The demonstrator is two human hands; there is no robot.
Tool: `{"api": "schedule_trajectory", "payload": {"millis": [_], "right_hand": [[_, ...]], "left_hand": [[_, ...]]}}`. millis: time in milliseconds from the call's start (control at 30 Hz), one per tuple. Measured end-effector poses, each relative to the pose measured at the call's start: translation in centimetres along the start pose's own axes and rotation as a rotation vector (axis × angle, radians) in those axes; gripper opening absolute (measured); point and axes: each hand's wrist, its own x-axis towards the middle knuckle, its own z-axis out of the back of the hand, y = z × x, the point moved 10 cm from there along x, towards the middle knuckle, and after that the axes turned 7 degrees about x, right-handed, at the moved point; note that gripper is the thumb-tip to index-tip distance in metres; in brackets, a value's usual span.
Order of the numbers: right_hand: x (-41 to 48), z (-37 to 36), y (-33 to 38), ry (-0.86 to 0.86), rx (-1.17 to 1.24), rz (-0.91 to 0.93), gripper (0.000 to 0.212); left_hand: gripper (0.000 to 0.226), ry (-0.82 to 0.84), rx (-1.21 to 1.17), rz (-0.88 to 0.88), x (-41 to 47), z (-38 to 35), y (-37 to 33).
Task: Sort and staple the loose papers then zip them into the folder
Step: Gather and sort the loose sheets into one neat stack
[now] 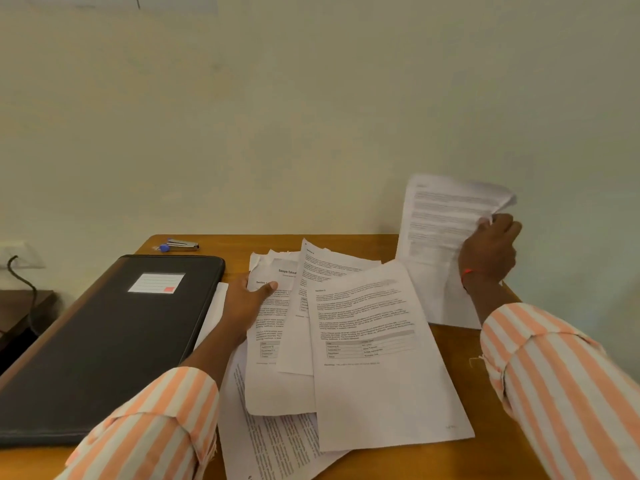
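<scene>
Several loose printed papers (367, 341) lie overlapping in the middle of the wooden table (485, 427). My left hand (247, 299) grips the left edge of one sheet in the pile, thumb on top. My right hand (490, 249) holds another printed sheet (440, 230) raised upright above the table's far right corner. A black zip folder (114, 334) with a white label lies closed on the left. A small metal stapler (181, 244) with a blue end rests at the table's far edge behind the folder.
A pale wall stands right behind the table. At the far left a dark side surface (20, 306) carries a black cable, under a wall socket. Bare wood shows at the table's right side.
</scene>
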Motion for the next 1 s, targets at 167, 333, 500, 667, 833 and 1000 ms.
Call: {"api": "schedule_trajectory", "payload": {"millis": [167,333,500,667,833,1000], "right_hand": [[1.8,2.2,1.1,-0.069,0.168,-0.106,0.033],[2.0,3.8,2.5,-0.187,0.334,-0.147,0.035],[3.5,5.1,5.4,-0.257,0.357,-0.051,0.036],[4.2,5.7,6.7,-0.296,0.371,-0.029,0.035],[3.9,5.7,7.2,-0.287,0.381,-0.026,0.035],[1.9,1.8,7.3,0.001,0.387,-0.091,0.028]], "left_hand": [[0.038,-0.016,0.007,-0.015,-0.1,0.2,-0.1],[0.030,0.003,0.023,-0.055,0.1,0.1,-0.2],[0.033,0.001,0.008,-0.035,-0.2,-0.2,-0.3],[0.035,0.016,-0.009,-0.031,-0.3,-0.3,-0.4],[0.036,0.016,-0.025,-0.037,-0.1,-0.2,-0.1],[0.043,0.020,-0.056,-0.033,0.4,-0.1,0.2]]}}
